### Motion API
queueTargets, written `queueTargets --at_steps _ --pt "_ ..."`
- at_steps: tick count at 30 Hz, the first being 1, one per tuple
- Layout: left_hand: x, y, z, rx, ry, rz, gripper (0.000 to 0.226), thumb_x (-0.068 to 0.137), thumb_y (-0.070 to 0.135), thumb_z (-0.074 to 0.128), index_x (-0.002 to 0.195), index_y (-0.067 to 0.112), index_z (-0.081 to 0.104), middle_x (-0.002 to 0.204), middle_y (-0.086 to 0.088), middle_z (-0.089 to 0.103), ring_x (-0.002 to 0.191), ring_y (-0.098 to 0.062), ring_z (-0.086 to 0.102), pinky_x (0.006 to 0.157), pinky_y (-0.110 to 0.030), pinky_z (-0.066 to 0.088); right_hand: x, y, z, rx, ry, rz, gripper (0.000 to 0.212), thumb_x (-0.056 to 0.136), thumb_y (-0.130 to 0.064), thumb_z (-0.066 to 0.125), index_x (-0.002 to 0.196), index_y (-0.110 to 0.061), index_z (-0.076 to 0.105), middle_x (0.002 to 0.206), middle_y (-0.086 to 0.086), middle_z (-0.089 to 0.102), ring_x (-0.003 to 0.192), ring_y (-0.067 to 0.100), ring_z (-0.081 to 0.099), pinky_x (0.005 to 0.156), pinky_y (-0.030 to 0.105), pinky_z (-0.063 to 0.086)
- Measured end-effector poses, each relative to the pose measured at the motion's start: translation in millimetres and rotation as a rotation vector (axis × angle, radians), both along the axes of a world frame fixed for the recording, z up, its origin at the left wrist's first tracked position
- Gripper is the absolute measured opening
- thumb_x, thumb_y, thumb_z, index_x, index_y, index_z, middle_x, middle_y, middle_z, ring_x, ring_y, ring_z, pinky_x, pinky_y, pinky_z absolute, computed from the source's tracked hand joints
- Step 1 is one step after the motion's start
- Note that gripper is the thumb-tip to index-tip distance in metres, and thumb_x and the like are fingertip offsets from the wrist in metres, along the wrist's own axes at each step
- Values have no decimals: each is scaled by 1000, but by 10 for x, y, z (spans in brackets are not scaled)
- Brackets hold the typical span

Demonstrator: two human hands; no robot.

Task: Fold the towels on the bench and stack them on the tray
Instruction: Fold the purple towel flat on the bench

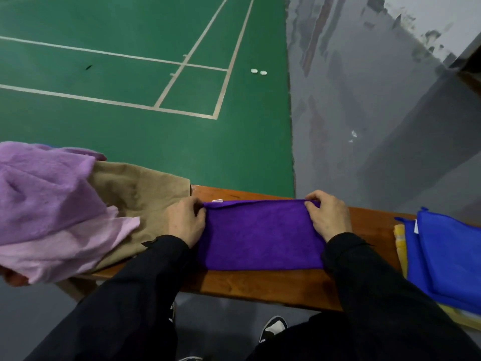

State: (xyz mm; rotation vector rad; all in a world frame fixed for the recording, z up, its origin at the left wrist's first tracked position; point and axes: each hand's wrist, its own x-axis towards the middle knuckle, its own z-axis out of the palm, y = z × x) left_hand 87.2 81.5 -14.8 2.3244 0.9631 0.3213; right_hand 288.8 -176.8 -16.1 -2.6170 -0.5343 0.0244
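Observation:
A dark purple towel [260,235] lies folded flat on the wooden bench [260,285]. My left hand [186,221] pinches its far left corner and my right hand [328,217] pinches its far right corner. To the left, a lilac towel [44,194] and a pink towel [65,248] are heaped over a tan towel [140,194]. At the right, folded blue towels [450,254] are stacked over a yellow towel [400,243]. Only a pale strip of the tray [466,319] shows under the stack.
Beyond the bench lies a green court floor [130,100] with white lines and two small white objects [259,72]. Grey floor [364,113] runs to the right. My shoes [273,327] stand below the bench's near edge.

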Motion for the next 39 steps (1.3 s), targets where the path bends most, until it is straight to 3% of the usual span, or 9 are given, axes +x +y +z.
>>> queueTargets --at_steps 4,8,13,15,18,24,27,30,39 --pt "5 -13 -32 14 -29 0 19 88 7 61 104 10 72 95 -6 74 85 -23 66 73 -27 41 0 49 -76 -18 -46 11 17 100 -25 61 113 -17 70 108 3 69 98 22 64 86 36 52" --pt "1 -17 -23 -92 -54 47 49 81 8 56 130 9 60 111 -7 67 105 -24 61 94 -34 48 -31 68 -122 -4 -75 5 23 101 -21 58 122 -15 65 112 5 65 103 23 63 90 41 54" --pt "-86 -208 -67 498 -287 -442 32 80 19 56 110 12 67 108 -10 65 96 -29 58 81 -40 50 -26 66 -207 26 -116 15 22 101 -13 55 119 -12 67 114 6 65 105 24 62 90 39 52" --pt "-34 -303 -141 596 -147 -614 26 90 30 55 107 16 69 106 -6 66 94 -29 61 80 -41 51 -32 47 -266 32 -160 12 20 101 -12 55 117 -11 69 112 6 64 102 24 61 87 37 52" --pt "32 -337 -273 531 90 -524 51 97 52 45 133 21 61 136 -2 59 125 -24 54 104 -41 44 -35 26 -340 21 -224 17 21 100 -6 55 114 -8 71 112 8 62 99 25 60 83 39 54" --pt "78 -327 -347 498 287 -563 80 97 72 12 163 28 11 170 0 5 157 -17 0 127 -47 3 -98 43 -252 8 -411 -93 35 92 -6 56 124 -14 68 136 10 59 124 32 54 105 50 43" --pt "91 -313 -350 495 307 -584 83 94 77 7 163 30 4 171 1 -1 157 -17 -6 126 -48 0 -295 122 -166 -10 -440 109 47 99 -19 52 146 -16 52 156 9 45 142 28 41 119 47 33" --pt "85 -306 -349 506 309 -575 87 92 80 2 163 30 2 171 1 -2 157 -17 -8 126 -48 -1 -518 130 -282 -302 -178 404 60 107 -53 26 163 -31 22 171 1 19 156 20 18 128 41 15" --pt "86 -365 -311 524 315 -514 83 95 74 8 162 27 17 170 -4 10 158 -24 2 126 -51 0 -499 123 -295 -469 -45 386 74 100 -71 2 163 -35 -2 173 -1 -5 159 19 -4 129 43 0"
